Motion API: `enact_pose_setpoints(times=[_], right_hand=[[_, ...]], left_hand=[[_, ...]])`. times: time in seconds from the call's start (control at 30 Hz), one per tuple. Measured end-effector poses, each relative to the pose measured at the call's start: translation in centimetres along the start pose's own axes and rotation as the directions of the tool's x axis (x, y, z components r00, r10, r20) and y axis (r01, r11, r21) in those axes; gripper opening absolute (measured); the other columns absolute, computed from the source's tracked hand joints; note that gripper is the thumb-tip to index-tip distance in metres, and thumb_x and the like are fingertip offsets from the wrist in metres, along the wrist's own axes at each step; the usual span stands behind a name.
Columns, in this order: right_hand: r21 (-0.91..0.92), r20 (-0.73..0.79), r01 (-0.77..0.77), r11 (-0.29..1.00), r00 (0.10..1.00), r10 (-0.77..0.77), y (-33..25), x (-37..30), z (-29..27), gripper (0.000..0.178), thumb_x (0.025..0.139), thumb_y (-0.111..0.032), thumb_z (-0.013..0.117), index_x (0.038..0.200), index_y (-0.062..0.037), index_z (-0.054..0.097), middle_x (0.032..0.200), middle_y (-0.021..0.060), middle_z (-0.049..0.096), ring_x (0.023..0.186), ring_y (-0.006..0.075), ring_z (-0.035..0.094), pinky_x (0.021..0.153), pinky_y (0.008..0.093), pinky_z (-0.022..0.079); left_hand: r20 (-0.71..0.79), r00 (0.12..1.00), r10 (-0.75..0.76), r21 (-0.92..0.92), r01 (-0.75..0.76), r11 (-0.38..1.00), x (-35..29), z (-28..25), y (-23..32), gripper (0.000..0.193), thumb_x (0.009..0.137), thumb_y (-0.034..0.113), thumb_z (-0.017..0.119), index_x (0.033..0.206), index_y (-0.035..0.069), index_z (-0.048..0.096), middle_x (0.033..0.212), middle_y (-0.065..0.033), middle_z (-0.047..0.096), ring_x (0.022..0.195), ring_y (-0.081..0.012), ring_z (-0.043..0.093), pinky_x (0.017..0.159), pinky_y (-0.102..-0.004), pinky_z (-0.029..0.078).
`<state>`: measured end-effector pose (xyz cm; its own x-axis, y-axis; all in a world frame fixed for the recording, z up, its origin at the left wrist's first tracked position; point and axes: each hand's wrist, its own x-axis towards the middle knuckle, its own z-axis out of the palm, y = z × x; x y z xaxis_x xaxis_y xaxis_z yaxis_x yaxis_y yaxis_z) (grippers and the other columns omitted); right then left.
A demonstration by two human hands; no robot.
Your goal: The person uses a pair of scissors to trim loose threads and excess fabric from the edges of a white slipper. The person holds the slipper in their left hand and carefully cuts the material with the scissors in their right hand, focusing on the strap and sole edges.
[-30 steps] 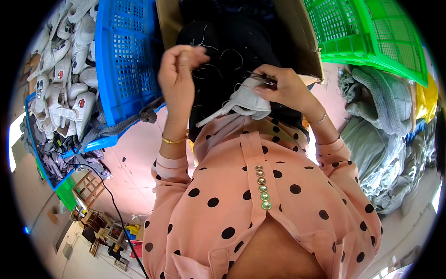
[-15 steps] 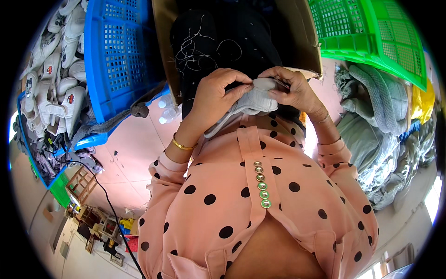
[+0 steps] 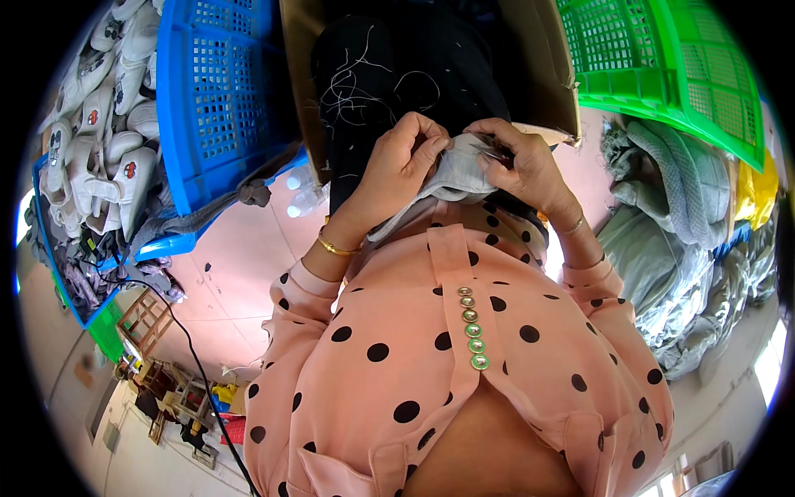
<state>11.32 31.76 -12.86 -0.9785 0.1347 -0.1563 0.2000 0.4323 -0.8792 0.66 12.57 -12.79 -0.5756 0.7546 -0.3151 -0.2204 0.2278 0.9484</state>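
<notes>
A light grey shoe upper (image 3: 462, 176) lies over my lap at the waist, its far end raised between my two hands. My left hand (image 3: 404, 161) pinches the upper's edge with thumb and forefinger. Across from it, my right hand (image 3: 530, 161) is closed on the other side of the upper. Between its thumb and fingers shows a small dark metal tool (image 3: 495, 151), shaped like thread snips and mostly hidden by the fingers. Loose white threads (image 3: 352, 95) are scattered on my dark trouser legs (image 3: 356, 58).
Beyond my knees is an open cardboard box (image 3: 546, 66). A blue plastic crate (image 3: 219, 91) stands left, with piled white shoe uppers (image 3: 124, 166) beside it. At right are a green crate (image 3: 629, 58) and grey fabric bundles (image 3: 679, 178). Plastic bottles (image 3: 302, 190) lie on the floor.
Both hands have risen slightly with the shoe upper. My left thumb and fingers have shifted along its edge, and more of the dark tool shows in my right hand.
</notes>
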Motion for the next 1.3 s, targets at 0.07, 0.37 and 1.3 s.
enact_pose_setpoints(times=[0.07,0.37,1.3], right_hand=[[-0.11,-0.049,0.051,0.993,0.997,-0.056,-0.6,-0.1,0.6,0.035,0.078,-0.021,0.072,0.11,-0.0071,0.063,0.073,0.0112,0.066,0.063,0.0229,0.066,0.061,0.0276,0.052],[-0.064,-0.076,0.06,0.996,0.995,-0.065,0.4,0.1,0.7,0.037,0.081,-0.03,0.075,0.107,-0.0068,0.064,0.072,0.0115,0.066,0.062,0.0239,0.066,0.059,0.0297,0.052],[-0.105,-0.075,0.091,0.99,0.992,-0.099,-0.1,0.4,0.8,0.036,0.081,-0.028,0.074,0.108,-0.007,0.063,0.077,0.0115,0.067,0.065,0.0245,0.067,0.06,0.0292,0.053]], left_hand=[[-0.043,0.991,0.129,0.121,-0.123,0.985,0.3,0.3,-0.3,0.009,0.098,0.01,0.055,0.097,0.001,0.052,0.089,-0.0023,0.059,0.074,-0.0068,0.051,0.069,-0.0206,0.045],[0.188,0.981,-0.051,0.029,0.046,0.999,0.1,-3.8,0.3,0.014,0.091,0.01,0.064,0.101,0.002,0.059,0.072,0.0014,0.054,0.066,-0.0048,0.049,0.059,-0.0192,0.041],[0.027,1.0,-0.005,-0.296,0.013,0.955,1.1,-2.7,1.3,0.014,0.1,0.018,0.054,0.103,0.005,0.056,0.069,0.0009,0.051,0.057,-0.0058,0.046,0.054,-0.0211,0.041]])
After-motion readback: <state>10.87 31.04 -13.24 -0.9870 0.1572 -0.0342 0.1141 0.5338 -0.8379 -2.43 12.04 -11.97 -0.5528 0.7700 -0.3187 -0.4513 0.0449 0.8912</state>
